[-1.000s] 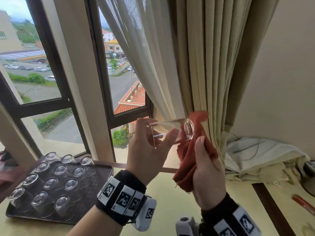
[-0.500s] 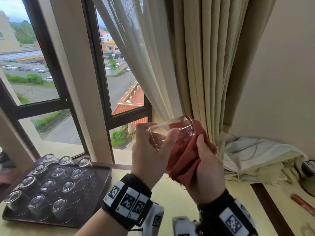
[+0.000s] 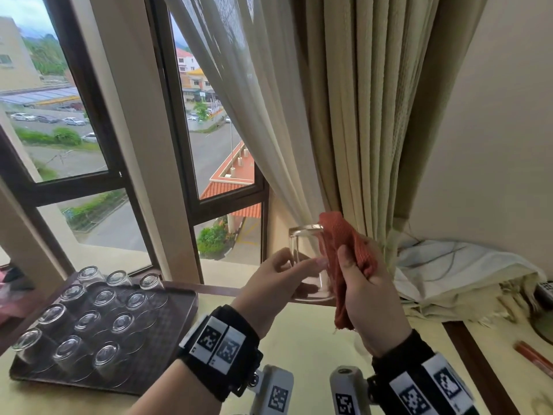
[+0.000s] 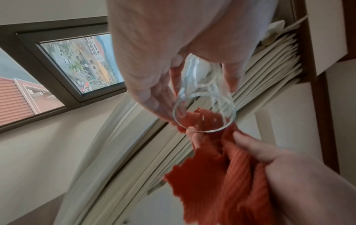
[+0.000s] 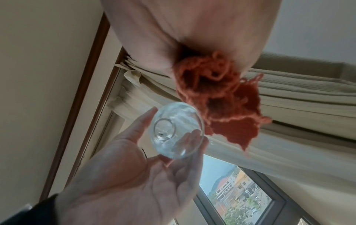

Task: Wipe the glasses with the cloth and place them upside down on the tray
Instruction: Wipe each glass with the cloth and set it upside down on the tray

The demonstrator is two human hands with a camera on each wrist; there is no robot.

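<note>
Your left hand (image 3: pixel 270 290) is holding the glass (image 3: pixel 308 265) in the air above the table (image 3: pixel 302 339), thumb on one side of the wall and fingers (image 5: pixel 194 137) on the other. The glass is standing upside down, base up and open rim down. In the left wrist view the rim (image 4: pixel 204 111) is showing as a full ring.

Your right hand (image 3: pixel 371 298) is gripping the rust-red cloth (image 3: pixel 344 250), bunched in the curled fingers. The cloth is touching the right side of the glass near the base, and a loose end is hanging below the hand. In the right wrist view the cloth (image 5: pixel 221 97) is sitting just beside the glass (image 5: pixel 177 129).

To your left, the dark tray (image 3: pixel 167 330) is resting on the table. Twelve glasses (image 3: pixel 88 322) are standing on it upside down in rows.

To your right, a red pen-like object (image 3: pixel 535 359) is lying near the table edge. Beyond it a pale crumpled sheet (image 3: pixel 454 268) is lying by the wall.

Behind the hands, the beige curtain (image 3: pixel 365 115) and the sheer curtain (image 3: pixel 254 100) are hanging at the window (image 3: pixel 215 139).
</note>
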